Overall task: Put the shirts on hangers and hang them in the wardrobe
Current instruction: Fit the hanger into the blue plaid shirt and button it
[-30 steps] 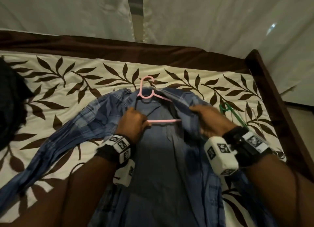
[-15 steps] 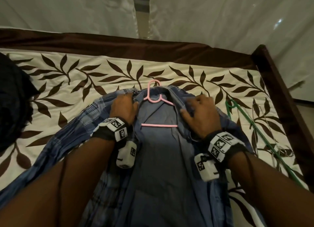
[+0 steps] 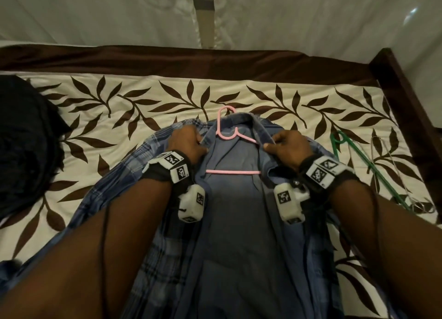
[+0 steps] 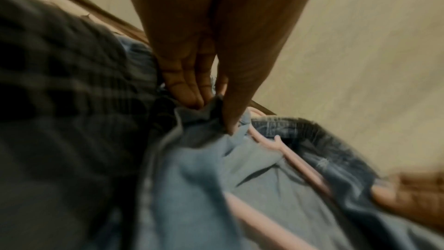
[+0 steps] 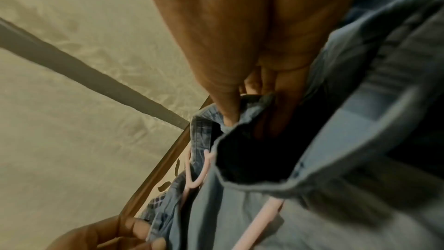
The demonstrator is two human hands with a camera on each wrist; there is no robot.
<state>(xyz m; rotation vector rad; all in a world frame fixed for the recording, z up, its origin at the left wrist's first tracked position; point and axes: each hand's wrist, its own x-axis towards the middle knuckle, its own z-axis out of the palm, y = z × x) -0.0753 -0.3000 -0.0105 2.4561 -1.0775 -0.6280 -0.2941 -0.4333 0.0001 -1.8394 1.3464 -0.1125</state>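
Lying at far left on the leaf-patterned bed (image 3: pixel 100 117): a dark heap of cloth (image 3: pixel 26 139) (possibly more garments; too shadowed to tell). Spread open at the middle of the bed, collar away from the viewer: a blue plaid shirt (image 3: pixel 239 235), with a pink hanger (image 3: pixel 229 137) already inside it, hook poking out past the collar and the bottom bar showing across the open front.

Pinching the shirt's left front edge just below the collar: the left hand (image 3: pixel 185 143), thumb pressed against fingertips (image 4: pixel 190 100) with fabric bunched between them in the wrist view. Pinching the opposite front edge the same way: the right hand (image 3: pixel 290 146), thumb and fingers closed on a fold of cloth beside the hanger's sloping arm.

Resting farther right on the bed, unused: a green hanger (image 3: pixel 358 161) and thin wire hangers (image 3: pixel 380 170) just beside it.

Judging progress: hanger seated, shoulders nearly settled, fronts being drawn into place. Remaining, by the look of it: closing or straightening the front, lifting by the hook, carrying to the wardrobe (not visible in any view), then repeating with any other shirts.
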